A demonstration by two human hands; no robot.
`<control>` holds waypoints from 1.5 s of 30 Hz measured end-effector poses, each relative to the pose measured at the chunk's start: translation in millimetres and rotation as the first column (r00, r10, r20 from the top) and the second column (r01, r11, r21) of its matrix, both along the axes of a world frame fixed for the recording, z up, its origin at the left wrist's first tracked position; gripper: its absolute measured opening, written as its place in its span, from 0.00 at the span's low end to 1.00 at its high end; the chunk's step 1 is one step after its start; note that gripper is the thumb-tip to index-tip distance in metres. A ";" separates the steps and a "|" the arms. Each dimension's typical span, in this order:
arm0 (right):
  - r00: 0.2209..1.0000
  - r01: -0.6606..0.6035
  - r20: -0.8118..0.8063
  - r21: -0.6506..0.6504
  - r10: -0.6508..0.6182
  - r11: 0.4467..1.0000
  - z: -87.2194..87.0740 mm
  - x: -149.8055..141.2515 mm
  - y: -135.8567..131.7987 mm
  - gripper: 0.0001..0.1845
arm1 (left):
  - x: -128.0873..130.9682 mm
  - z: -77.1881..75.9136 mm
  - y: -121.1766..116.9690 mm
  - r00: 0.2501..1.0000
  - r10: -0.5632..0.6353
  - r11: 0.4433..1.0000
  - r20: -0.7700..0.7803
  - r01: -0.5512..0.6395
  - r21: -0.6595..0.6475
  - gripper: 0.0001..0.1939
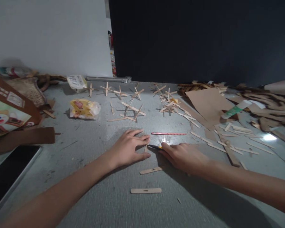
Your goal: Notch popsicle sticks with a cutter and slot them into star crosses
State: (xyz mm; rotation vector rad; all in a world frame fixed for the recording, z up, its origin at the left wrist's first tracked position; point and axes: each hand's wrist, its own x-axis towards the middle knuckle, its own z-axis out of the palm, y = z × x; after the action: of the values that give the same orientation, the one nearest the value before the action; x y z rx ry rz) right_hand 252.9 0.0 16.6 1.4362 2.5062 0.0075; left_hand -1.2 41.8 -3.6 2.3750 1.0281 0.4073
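My left hand [129, 147] rests on the grey floor, its thumb and fingers closed around a short wooden craft stick [145, 148] that is mostly hidden. From the right, my right hand [180, 155] grips a black and yellow utility knife [155, 147], its tip touching or very close to that stick. Just beyond the hands lies a red patterned pencil [168, 133]. Nearer to me are a craft stick with a notch at its middle [152, 170] and another with a dark mark [146, 191].
Crossed-stick pieces [133, 109] stand farther back, beside a yellow packet [83, 109]. Loose sticks [239, 129], a glue stick [236, 109] and cardboard [206, 103] lie at right. A phone [11, 174] and a printed bag [9, 110] are at left. A dark panel [204, 41] stands behind.
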 end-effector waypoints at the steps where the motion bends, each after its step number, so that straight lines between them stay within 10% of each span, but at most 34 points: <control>1: 1.000 -0.004 0.000 0.004 0.004 1.000 -0.1 0.1 0.1 0.16 | 0.0 0.0 0.1 1.000 -0.002 1.000 -0.001 0.002 -0.001 0.25; 21: 0.988 -0.132 0.073 -0.070 0.137 0.989 32.2 -12.1 7.7 0.11 | 1.3 -1.6 0.5 1.000 0.005 1.000 -0.011 -0.005 0.013 0.25; 31: 0.992 0.123 0.046 -0.132 -0.118 0.984 22.6 -21.3 -4.8 0.18 | 3.4 -12.2 -0.8 0.998 0.030 0.997 0.047 -0.033 0.066 0.25; 38: 0.992 0.022 0.126 -0.060 -0.014 0.998 20.1 -21.0 -9.3 0.16 | -2.4 0.9 22.1 0.982 -0.180 0.983 -0.051 0.177 -0.045 0.23; 45: 0.988 0.061 0.148 -0.059 -0.052 0.996 20.4 -24.5 -13.2 0.14 | 11.0 -3.2 -5.7 0.996 0.091 0.986 -0.014 -0.088 0.140 0.22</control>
State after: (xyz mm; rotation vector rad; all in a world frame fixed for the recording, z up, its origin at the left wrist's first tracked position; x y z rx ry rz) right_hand 228.3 -13.2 37.0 1.4271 2.3269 0.0218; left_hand 9.8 36.2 -6.8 2.4662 1.1530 0.5040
